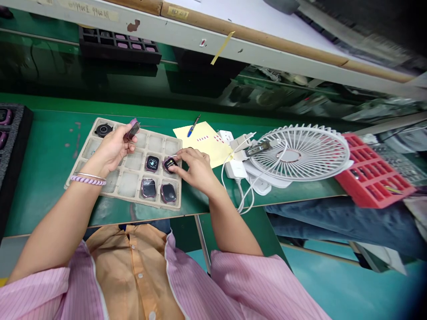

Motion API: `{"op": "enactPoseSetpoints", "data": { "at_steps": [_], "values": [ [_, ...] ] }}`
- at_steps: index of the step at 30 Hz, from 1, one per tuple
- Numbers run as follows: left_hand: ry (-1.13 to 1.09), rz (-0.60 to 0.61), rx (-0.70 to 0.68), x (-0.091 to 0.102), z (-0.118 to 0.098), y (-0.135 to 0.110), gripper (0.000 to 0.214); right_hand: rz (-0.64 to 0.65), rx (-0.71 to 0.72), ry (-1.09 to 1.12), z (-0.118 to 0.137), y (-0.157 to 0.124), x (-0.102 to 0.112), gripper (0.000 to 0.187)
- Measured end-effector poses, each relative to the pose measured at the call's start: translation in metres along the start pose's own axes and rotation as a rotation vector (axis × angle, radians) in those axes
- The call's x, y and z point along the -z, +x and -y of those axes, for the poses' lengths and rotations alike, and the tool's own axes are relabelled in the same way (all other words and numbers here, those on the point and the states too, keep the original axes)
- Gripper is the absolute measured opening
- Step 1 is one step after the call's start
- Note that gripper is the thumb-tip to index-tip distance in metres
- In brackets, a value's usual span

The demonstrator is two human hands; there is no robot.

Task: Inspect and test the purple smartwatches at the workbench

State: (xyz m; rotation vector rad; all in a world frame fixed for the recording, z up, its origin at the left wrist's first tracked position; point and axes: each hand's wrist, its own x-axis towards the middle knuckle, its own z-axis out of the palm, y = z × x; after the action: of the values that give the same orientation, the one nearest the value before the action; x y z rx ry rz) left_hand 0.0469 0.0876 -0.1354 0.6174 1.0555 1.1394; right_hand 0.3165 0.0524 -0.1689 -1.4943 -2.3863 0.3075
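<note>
The left hand [113,149] gripped a purple-edged smartwatch [133,130] above a beige compartment tray [156,143]. The right hand [196,169] pinched a dark-faced smartwatch [170,165] in one of the tray's compartments.

The tape label [91,12] at eleven o'clock bears handwritten digits, too blurred to read exactly. No other writing is legible.
</note>
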Motion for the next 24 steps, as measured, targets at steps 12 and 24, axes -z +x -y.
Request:
{"op": "enactPoseSetpoints", "data": {
  "at_steps": [12, 24],
  "values": [
    [-0.087, 0.004, 0.022, -0.002, 0.0, 0.001, 0.017, -0.318, 0.179, -0.246, 0.016, -0.034, -0.016, 0.042],
    [-0.097, 0.02, 0.075, -0.004, -0.004, -0.001, 0.031, -0.362, 0.155, -0.197, 0.01, -0.039, -0.005, 0.043]
  ]
}}
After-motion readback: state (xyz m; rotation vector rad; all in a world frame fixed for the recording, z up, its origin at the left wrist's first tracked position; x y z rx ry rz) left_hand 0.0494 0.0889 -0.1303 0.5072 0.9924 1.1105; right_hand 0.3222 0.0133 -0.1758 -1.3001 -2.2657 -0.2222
